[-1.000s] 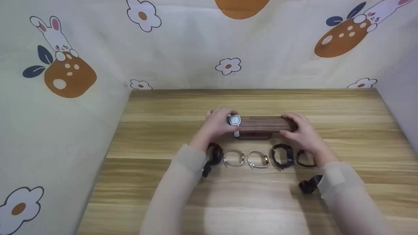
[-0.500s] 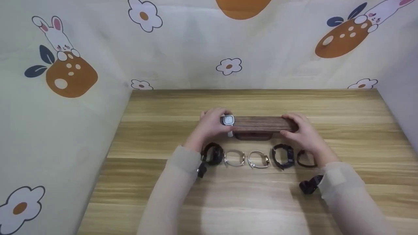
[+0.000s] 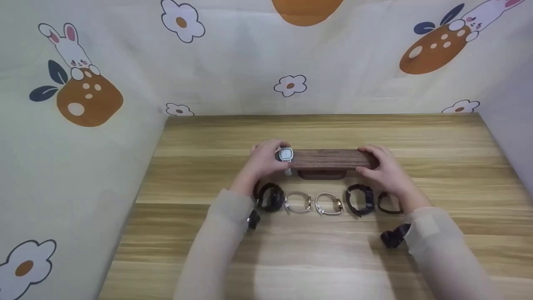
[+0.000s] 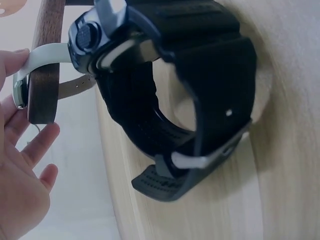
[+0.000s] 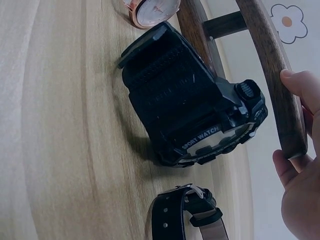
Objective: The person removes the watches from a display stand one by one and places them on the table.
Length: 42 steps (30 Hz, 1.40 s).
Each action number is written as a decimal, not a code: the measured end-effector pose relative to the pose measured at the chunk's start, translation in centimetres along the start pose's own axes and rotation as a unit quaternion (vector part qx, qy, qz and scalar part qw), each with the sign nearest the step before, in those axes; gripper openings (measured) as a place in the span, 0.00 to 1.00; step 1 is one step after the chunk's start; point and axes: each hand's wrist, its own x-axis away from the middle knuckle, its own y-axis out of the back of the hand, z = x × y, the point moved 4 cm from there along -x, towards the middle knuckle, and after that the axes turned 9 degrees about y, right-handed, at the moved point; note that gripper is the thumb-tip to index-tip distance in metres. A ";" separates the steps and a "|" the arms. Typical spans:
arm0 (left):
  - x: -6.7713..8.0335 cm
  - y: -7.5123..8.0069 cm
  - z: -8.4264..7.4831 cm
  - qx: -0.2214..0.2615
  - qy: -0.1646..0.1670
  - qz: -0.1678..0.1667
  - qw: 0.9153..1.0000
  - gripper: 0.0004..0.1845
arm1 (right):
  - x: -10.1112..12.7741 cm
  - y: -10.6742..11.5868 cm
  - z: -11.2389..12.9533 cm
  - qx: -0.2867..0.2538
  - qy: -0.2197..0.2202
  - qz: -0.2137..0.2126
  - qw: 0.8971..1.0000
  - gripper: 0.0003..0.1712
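Observation:
A dark wooden watch stand (image 3: 329, 158) stands on the table, its long bar raised over a smaller base (image 3: 322, 174). My left hand (image 3: 265, 159) holds a square-faced watch with a pale strap (image 3: 286, 154), which loops around the bar's left end. In the left wrist view, the thumb lies on the pale strap (image 4: 47, 53), with fingers spread below the bar's end. At the other end, my right hand (image 3: 385, 168) grips the bar (image 5: 282, 95) between thumb and fingers.
In front of the stand is a row: a black watch (image 3: 275, 198), two slim watches (image 3: 309, 202) (image 3: 340, 204), a black sport watch (image 3: 368, 200) and a dark-strapped watch (image 3: 389, 204) partly behind my right wrist. Patterned cloth (image 3: 233, 71) rises behind the table.
My left hand has slid the pale-strapped watch leftward along the bar to its left end. The right hand keeps its grip, and the stand has stayed put.

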 end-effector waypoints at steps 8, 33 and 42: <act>0.1 -0.4 1.3 0.092 0.006 0.027 0.995 0.28 | 0.0 0.0 -0.1 0.002 0.000 0.001 1.000 0.33; 0.6 -1.5 2.4 0.247 0.009 0.114 0.962 0.37 | 0.0 -0.1 -0.2 0.005 -0.016 0.007 1.000 0.35; 0.3 -2.1 2.7 0.260 0.014 0.105 0.960 0.36 | 0.0 -0.1 -0.3 0.006 -0.019 0.011 1.000 0.35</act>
